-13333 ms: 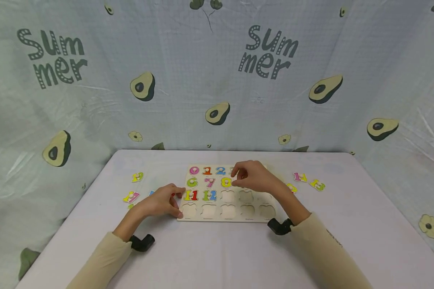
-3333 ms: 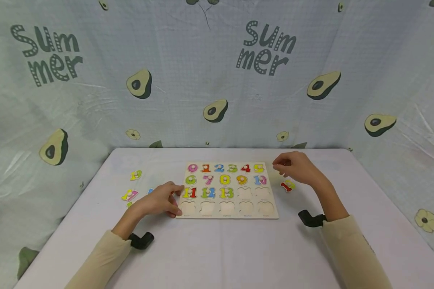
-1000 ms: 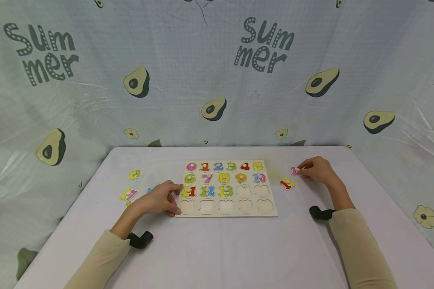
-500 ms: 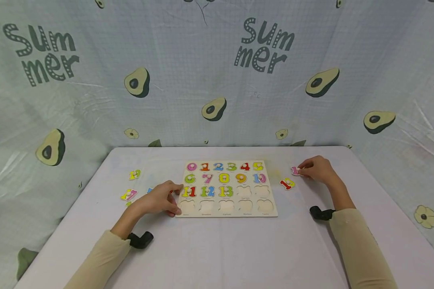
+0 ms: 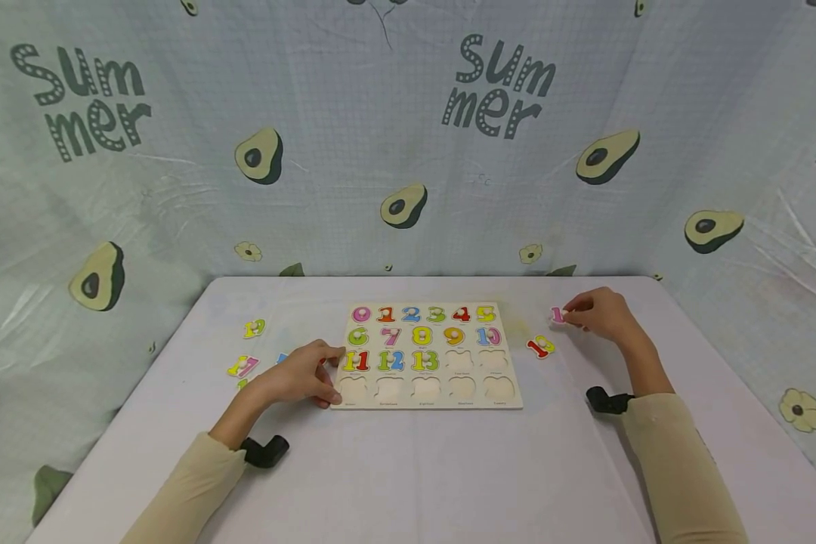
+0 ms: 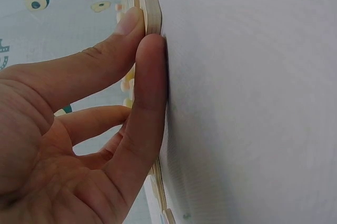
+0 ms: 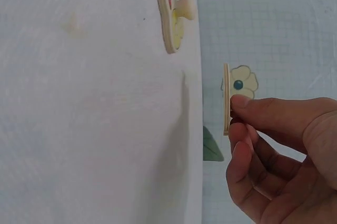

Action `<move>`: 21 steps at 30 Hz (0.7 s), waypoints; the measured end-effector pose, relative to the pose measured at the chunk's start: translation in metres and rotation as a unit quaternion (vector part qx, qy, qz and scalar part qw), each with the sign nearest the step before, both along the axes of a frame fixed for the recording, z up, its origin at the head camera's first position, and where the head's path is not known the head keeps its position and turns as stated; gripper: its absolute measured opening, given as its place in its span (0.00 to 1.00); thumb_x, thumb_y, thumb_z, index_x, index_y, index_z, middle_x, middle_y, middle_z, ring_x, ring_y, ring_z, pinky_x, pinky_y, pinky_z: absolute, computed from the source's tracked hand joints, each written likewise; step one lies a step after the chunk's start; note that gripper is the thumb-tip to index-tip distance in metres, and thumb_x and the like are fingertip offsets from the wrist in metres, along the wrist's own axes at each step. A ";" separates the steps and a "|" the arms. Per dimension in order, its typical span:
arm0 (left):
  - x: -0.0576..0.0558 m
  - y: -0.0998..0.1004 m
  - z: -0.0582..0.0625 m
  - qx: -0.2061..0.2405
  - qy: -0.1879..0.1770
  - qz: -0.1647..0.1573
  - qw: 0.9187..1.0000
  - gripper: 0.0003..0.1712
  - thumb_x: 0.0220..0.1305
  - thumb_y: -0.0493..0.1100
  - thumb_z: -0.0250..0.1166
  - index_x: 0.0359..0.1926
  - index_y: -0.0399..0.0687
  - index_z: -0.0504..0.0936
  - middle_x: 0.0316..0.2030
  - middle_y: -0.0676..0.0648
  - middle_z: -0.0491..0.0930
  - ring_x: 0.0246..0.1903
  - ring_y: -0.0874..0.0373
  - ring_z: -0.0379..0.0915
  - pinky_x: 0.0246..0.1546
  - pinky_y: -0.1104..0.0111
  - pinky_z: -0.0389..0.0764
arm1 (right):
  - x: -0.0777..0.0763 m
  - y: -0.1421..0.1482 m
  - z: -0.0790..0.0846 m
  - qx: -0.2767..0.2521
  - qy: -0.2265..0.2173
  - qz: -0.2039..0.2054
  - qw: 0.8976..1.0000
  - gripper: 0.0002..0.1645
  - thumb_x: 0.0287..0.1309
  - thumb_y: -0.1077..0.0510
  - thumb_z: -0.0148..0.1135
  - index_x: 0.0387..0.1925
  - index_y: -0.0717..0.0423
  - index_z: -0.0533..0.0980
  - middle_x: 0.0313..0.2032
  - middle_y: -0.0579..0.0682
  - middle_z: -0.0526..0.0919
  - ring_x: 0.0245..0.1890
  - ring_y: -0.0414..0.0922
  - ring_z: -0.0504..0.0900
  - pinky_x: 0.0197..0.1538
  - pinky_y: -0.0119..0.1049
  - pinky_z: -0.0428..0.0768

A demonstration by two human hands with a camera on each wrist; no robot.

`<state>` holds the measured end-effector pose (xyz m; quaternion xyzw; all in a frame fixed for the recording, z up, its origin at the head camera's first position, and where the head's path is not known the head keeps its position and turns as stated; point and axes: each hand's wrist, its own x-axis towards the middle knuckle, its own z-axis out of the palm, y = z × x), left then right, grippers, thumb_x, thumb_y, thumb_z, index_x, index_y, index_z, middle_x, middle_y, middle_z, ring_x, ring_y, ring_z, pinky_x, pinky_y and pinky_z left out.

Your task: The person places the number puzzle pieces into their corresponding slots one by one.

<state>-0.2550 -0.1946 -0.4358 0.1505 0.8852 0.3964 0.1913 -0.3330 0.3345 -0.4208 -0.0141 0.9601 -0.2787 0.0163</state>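
The number puzzle board (image 5: 442, 405) lies mid-table, its upper two rows and 11, 12 and 13 filled with knobbed numbers. My left hand (image 5: 304, 373) holds the board at its left edge; in the left wrist view, thumb (image 6: 129, 22) and forefinger (image 6: 150, 71) meet at the rim. To the right of the board, my right hand (image 5: 604, 313) pinches a number puzzle piece (image 5: 557, 315) showing a pink 1, its other digit covered by fingers. The right wrist view has this piece (image 7: 226, 100) edge-on, raised off the tabletop between thumb and forefinger.
Beside the board's right edge lies a piece with a red 1 and a yellow digit (image 5: 540, 347). On the left are a yellow-green piece (image 5: 255, 328), a 17 piece (image 5: 243, 366) and others partly behind my left hand. A printed cloth (image 5: 340, 151) hangs behind the table.
The 13 piece, loose at the right 13.3 seconds ago, sits in the board. My right hand moved out rightward, took the pink-1 piece and has just raised it slightly. My left hand stays put.
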 end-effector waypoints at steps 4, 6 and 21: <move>0.000 0.000 0.001 0.001 -0.001 0.000 1.000 0.52 0.54 0.34 0.79 0.76 0.29 0.61 0.59 0.37 0.70 0.26 0.59 0.83 0.34 0.67 0.85 | 0.001 -0.003 0.004 0.003 0.005 0.007 1.000 0.19 0.68 0.55 0.65 0.52 0.66 0.82 0.40 0.60 0.86 0.35 0.50 0.81 0.36 0.34 0.79; 0.001 0.000 0.001 0.002 -0.001 -0.001 1.000 0.52 0.54 0.33 0.79 0.76 0.28 0.61 0.59 0.37 0.70 0.26 0.59 0.82 0.34 0.67 0.86 | 0.001 -0.005 0.007 0.004 0.009 0.015 1.000 0.19 0.68 0.56 0.65 0.51 0.67 0.83 0.39 0.60 0.87 0.35 0.49 0.81 0.36 0.34 0.79; 0.001 0.001 0.002 0.001 -0.002 0.002 1.000 0.52 0.54 0.33 0.79 0.75 0.28 0.61 0.58 0.37 0.70 0.26 0.59 0.82 0.34 0.66 0.86 | 0.011 -0.025 0.028 -0.002 0.024 0.057 0.998 0.17 0.67 0.55 0.67 0.49 0.64 0.84 0.38 0.57 0.89 0.35 0.48 0.83 0.37 0.34 0.80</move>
